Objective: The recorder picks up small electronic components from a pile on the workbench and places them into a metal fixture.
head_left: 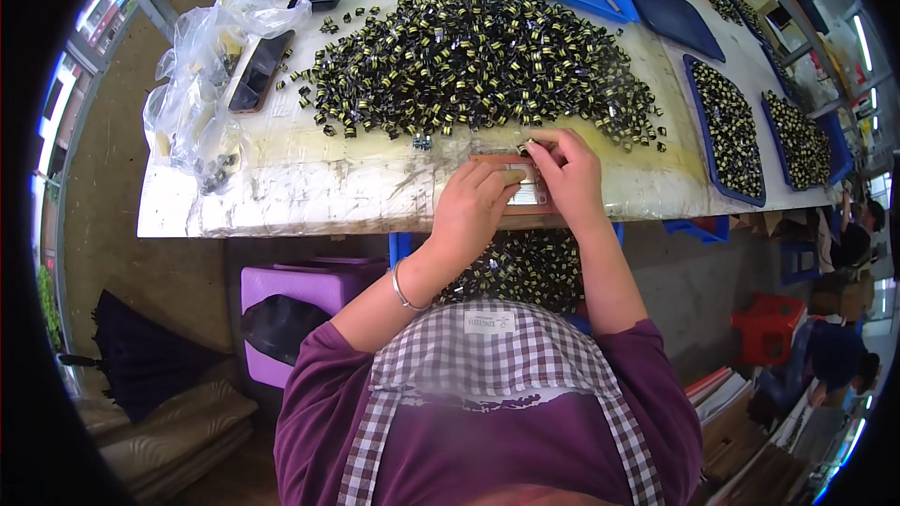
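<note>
At the table's near edge lies a flat reddish-brown block [483, 158] with a silvery metal plate [527, 193] on it. My left hand [472, 201] is closed over the block's left side, its fingers bent together and its thumb reaching toward the plate. Above the block's far edge, my right hand [570, 171] pinches a small black-and-yellow component [525, 146] between thumb and fingertips. Just beyond my hands spreads a large heap of similar small black-and-yellow components [469, 61]. Whatever lies under my left fingers is hidden.
More components fill a container [525, 267] below the table edge, against my apron. Blue trays of components [729, 126] stand at the right. A phone [261, 72] and plastic bags [192, 84] lie at the left. A purple stool [281, 281] stands beside me.
</note>
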